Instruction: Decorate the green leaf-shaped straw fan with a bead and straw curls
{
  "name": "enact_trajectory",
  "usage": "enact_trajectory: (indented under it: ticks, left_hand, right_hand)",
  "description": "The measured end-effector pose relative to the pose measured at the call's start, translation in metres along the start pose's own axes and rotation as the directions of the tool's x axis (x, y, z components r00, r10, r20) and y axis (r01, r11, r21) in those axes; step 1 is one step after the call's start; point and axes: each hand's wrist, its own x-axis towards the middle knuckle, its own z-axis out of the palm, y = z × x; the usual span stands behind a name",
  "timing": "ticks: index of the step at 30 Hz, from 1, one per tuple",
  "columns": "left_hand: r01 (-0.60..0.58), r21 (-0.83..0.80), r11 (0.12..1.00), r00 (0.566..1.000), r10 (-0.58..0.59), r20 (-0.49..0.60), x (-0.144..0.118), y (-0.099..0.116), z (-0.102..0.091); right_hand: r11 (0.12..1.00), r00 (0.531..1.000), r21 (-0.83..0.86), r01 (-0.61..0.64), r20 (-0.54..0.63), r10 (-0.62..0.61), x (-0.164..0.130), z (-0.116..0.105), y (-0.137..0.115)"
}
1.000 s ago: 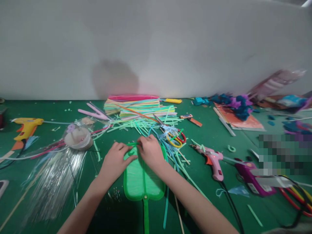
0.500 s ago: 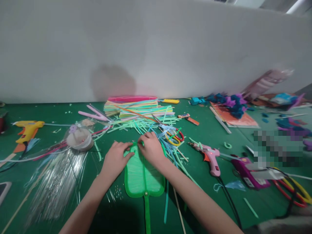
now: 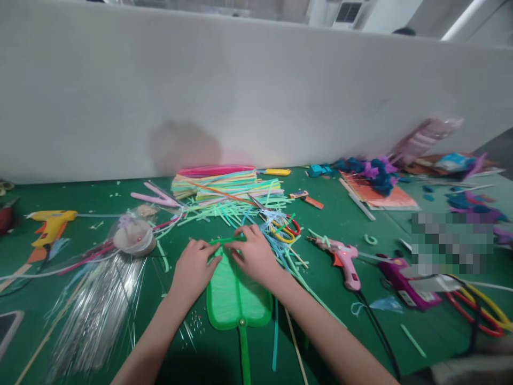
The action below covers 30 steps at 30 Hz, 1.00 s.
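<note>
Both hands are at the far edge of a green hand fan (image 3: 225,307). The left hand (image 3: 195,267) is bent over the left part of that edge, its thumb and forefinger visibly spread. The right hand (image 3: 256,255) has its fingers curled at the middle, over a narrow green strip (image 3: 227,240); whether this is part of the rim or a separate piece cannot be determined. The hands are just beside each other, not clasped. Whether either set of fingertips is closed on the fan or strip cannot be told.

The fan's body extends from between the hands toward the wearer; its handle (image 3: 245,359) points the same way, with a small round bead (image 3: 242,322) at the joint.

Beyond the hands: a stack of multicoloured pipe cleaners (image 3: 224,184). Just beyond the right hand: scissors with red and yellow grips (image 3: 295,227). Right of the right hand: a pink glue gun (image 3: 349,259) and, farther out, a purple box (image 3: 414,294). Left of the left hand: a translucent cup (image 3: 134,243), a spread of clear strips (image 3: 98,321) and, well apart, a yellow glue gun (image 3: 52,224). All noted items are on a green tabletop (image 3: 340,342).
</note>
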Motion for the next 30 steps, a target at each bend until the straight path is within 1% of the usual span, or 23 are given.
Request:
enact_trajectory:
  ticks: [2, 5, 9, 14, 17, 21, 24, 27, 29, 30]
  left_hand:
    - [-0.002, 0.007, 1.0, 1.0, 0.002, 0.003, 0.0, -0.001, 0.002]
    - [-0.007, 0.009, 1.0, 1.0, 0.007, 0.004, -0.001, -0.002, 0.003]
    - [-0.009, 0.002, 1.0, 1.0, 0.009, -0.006, -0.001, -0.002, 0.004]
    - [0.002, -0.019, 1.0, 1.0, -0.002, -0.023, -0.002, -0.001, 0.005]
    - [0.017, -0.044, 0.999, 0.999, -0.019, -0.034, -0.003, -0.002, 0.006]
    - [0.05, -0.091, 0.995, 0.997, -0.054, -0.05, -0.003, -0.001, 0.007]
    - [0.091, -0.143, 0.985, 0.993, -0.101, -0.064, -0.004, 0.002, 0.004]
    - [0.138, -0.201, 0.97, 0.986, -0.153, -0.063, -0.004, 0.005, -0.005]
    - [0.167, -0.216, 0.962, 0.98, -0.186, -0.071, -0.002, 0.001, -0.013]
    - [0.185, -0.21, 0.96, 0.975, -0.206, -0.087, 0.0, -0.003, -0.017]
  right_hand:
    - [0.999, 1.0, -0.044, 0.005, 0.0, -0.005, -0.003, 0.006, -0.005]
    - [0.997, 0.999, -0.079, -0.021, -0.029, 0.018, -0.001, 0.013, -0.007]
    - [0.991, 0.997, -0.122, -0.057, -0.05, 0.051, 0.008, 0.018, -0.005]
    - [0.984, 0.999, -0.172, -0.047, -0.032, 0.042, 0.02, 0.02, -0.005]
    - [0.979, 1.0, -0.202, -0.011, -0.016, 0.008, 0.022, 0.018, -0.005]
    - [0.973, 0.996, -0.214, 0.087, 0.019, -0.085, 0.024, 0.016, -0.003]
    - [0.969, 0.991, -0.204, 0.136, 0.032, -0.133, 0.024, 0.017, -0.005]
    - [0.969, 0.985, -0.176, 0.171, 0.047, -0.166, 0.021, 0.011, -0.005]
    - [0.973, 0.986, -0.154, 0.169, 0.04, -0.164, 0.017, -0.003, 0.003]
    - [0.978, 0.99, -0.154, 0.143, 0.03, -0.14, 0.014, -0.013, 0.01]
